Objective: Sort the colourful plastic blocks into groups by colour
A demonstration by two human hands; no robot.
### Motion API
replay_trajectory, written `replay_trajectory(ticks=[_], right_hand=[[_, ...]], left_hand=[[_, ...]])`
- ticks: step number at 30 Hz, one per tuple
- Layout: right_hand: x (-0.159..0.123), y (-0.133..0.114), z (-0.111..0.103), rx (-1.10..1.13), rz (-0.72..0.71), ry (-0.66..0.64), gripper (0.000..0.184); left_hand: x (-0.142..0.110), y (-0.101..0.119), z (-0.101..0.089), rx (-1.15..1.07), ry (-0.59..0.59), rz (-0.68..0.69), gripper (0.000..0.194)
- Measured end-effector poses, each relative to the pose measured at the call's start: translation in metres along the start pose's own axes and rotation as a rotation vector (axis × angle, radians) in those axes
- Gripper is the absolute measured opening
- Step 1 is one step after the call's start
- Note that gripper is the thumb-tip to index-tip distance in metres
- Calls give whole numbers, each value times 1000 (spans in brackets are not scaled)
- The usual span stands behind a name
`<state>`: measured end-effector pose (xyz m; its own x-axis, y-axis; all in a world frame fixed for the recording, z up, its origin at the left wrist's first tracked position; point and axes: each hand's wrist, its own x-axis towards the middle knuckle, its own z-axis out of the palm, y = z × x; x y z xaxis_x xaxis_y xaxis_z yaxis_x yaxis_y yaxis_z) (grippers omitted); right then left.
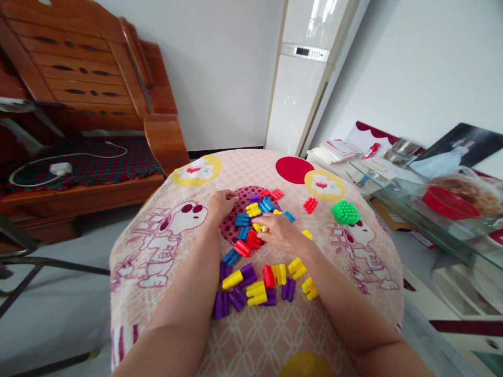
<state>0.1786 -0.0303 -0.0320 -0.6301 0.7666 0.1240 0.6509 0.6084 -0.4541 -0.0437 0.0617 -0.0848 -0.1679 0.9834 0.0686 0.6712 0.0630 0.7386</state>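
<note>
A loose pile of plastic building blocks, shaped like joined tubes, covers the middle of the cloth-covered table [243, 340]. My left hand [223, 203] is at the pile's far left edge, fingers loosely bent, with nothing visible in them. Over the pile reaches my right hand [283, 233], its thumb and fingers closed about a yellow block [258, 228] that they partly hide. Just below its fingertips lies a red block [253, 240]. Blue blocks [241, 219] sit between the hands. Nearer me are purple blocks [221, 305] and yellow blocks [257, 293].
A green cluster of knobbly pieces [346, 212] and a red block [310, 204] lie to the right. Beyond the table's right edge stands a glass-topped cabinet [428, 209] with a red bowl [451, 203]. A wooden bench [90, 99] is at left.
</note>
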Motion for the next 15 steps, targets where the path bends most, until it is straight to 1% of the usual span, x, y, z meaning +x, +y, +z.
replay_trajectory(ticks=[1, 3, 5, 8, 11, 13, 15], right_hand=[[1, -5, 9, -41, -40, -29, 35], [1, -10, 21, -128, -77, -75, 34], [0, -12, 24, -201, -82, -105, 26], [-1, -13, 20, -258, -81, -125, 16], [-3, -18, 17, -237, -95, -127, 18], [-3, -22, 17, -171, -111, -108, 26], [-1, -23, 14, -64, -97, -49, 35]], left_hand=[[0, 0, 0, 2, 2, 0, 26], [1, -1, 1, 8, 8, 0, 26], [1, -2, 1, 12, 9, 5, 26], [1, -2, 1, 19, 12, 11, 26], [0, 1, 0, 47, 18, 2, 26], [-1, 3, -2, 57, 14, -7, 25], [-2, 5, -3, 60, 12, -9, 24]])
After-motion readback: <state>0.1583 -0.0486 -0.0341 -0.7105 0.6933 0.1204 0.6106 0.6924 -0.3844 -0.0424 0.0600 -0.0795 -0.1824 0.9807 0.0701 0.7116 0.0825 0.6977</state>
